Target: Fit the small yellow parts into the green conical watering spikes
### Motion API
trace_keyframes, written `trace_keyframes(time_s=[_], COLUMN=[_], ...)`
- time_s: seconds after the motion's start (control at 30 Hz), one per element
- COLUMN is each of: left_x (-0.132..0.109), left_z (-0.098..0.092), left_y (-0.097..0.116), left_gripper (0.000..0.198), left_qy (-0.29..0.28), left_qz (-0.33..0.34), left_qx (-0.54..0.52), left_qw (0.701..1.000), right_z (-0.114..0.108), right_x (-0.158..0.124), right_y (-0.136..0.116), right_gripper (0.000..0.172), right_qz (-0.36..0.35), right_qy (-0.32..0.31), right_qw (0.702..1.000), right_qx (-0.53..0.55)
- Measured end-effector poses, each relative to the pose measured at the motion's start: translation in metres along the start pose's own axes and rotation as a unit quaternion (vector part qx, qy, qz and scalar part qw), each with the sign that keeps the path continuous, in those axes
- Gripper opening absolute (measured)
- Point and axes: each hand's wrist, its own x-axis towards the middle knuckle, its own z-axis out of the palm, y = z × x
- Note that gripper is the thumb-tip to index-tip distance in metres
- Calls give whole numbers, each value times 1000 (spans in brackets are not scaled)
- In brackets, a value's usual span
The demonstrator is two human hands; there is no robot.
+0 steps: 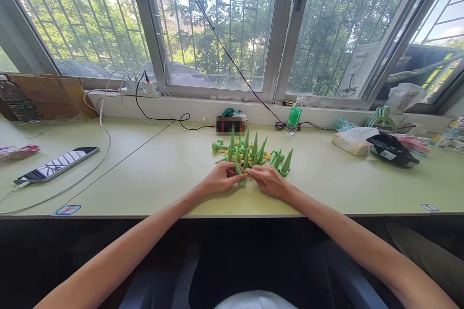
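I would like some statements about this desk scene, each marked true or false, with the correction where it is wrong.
1. The left hand holds a green cone. True.
2. The clear bottle with a green label stands beyond the hands, near the window wall. True.
3. The right hand is gripping that bottle. False: the right hand's fingertips are at a small yellow piece beside the held cone.
4. More green cones point upward beyond the hands, with yellow pieces among them. True.
5. The smartphone lies to the right of the bottle. False: the smartphone lies far to the left, on the table.
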Motion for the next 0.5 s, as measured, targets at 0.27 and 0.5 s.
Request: trace_keyframes(time_s=[0.27, 0.5], left_x=[3, 4], left_z=[-4, -2], left_y=[6, 7], left_gripper=[36, 38], left_qy=[-5, 17], left_qz=[-44, -36], left_qx=[-63, -63], left_qw=[997, 997], right_z=[4, 3], right_x=[2, 6], right_y=[-2, -4], right_gripper=[27, 25], right_qz=[36, 81], right_qy=[22, 60], right_qw=[999, 993], right_qx=[19, 63])
